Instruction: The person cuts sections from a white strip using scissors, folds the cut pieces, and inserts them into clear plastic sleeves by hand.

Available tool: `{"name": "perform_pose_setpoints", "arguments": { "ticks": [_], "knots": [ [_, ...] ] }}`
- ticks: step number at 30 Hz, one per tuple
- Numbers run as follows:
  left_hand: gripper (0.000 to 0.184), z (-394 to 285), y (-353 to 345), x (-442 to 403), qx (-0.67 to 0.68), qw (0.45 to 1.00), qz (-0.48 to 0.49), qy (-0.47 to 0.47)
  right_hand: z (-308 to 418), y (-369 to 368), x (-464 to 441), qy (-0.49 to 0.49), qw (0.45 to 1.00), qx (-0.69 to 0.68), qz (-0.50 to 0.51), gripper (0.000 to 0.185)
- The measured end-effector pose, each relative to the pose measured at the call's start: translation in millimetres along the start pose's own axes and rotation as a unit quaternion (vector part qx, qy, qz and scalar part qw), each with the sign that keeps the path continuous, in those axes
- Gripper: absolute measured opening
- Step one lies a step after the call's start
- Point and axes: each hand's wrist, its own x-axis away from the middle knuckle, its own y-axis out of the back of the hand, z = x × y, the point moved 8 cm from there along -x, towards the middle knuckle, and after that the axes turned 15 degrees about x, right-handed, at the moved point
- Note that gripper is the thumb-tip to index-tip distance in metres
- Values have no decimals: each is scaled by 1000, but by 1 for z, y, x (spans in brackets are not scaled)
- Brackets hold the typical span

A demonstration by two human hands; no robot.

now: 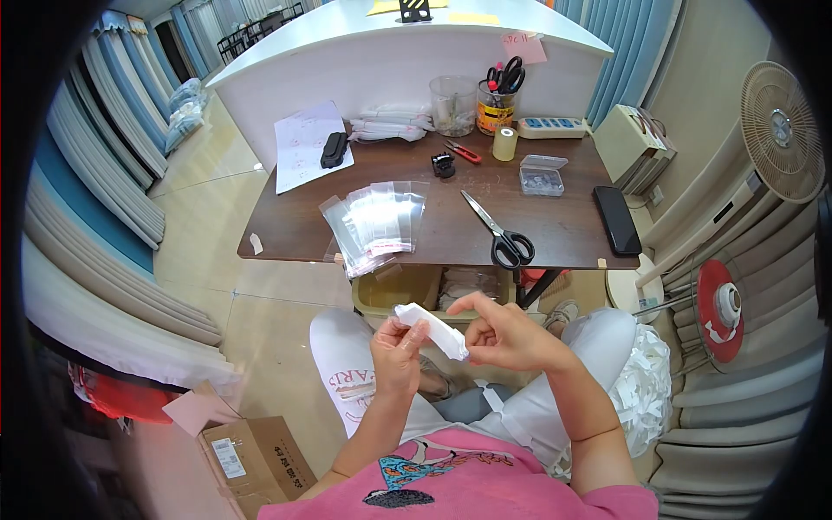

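My left hand (398, 348) grips a long white folded packet (433, 330) above my lap, with the thumb pressed on its face. The packet slants down to the right; its exact kind is not clear. At its lower right end my right hand (507, 333) has its fingertips closed on the tip, index finger bent above. On the desk beyond lie a fan of clear plastic bags (381, 217) with overlapping edges and black-handled scissors (500, 232) with the blades pointing away.
The brown desk (321, 238) also carries a phone (616, 221), a small clear box (542, 177), a tape roll (504, 144), red snips (463, 152) and stacked white packets (390, 123). Under it is a yellowish bin (394, 290). A cardboard box (260, 459) stands at lower left.
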Motion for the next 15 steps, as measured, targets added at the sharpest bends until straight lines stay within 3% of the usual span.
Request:
{"name": "perform_pose_setpoints", "arguments": {
  "ticks": [2,4,5,7,11,13,14,15],
  "knots": [
    [10,-5,-3,2,-61,997,-6,-47,-1,-3,0,4,999,37,32,46],
    [9,-9,-7,4,-113,991,0,-78,8,-5,0,114,988,107,13,45],
    [9,-8,-7,4,-112,991,-1,-79,5,-9,-1,114,987,108,13,45],
    [9,-8,-10,3,-128,988,11,-85,11,-12,-1,163,947,255,-105,41],
    [10,-6,-10,1,-130,987,11,-96,-4,-17,-8,115,959,200,-167,32],
    [16,2,-12,-2,-121,991,38,-38,-9,-12,-9,40,984,66,-163,22],
    [16,-1,-14,-5,-121,991,38,-41,-5,-8,-7,42,984,67,-162,22],
    [22,4,-24,-11,-114,990,85,26,-2,0,-4,50,980,59,-182,17]
  ]
}}
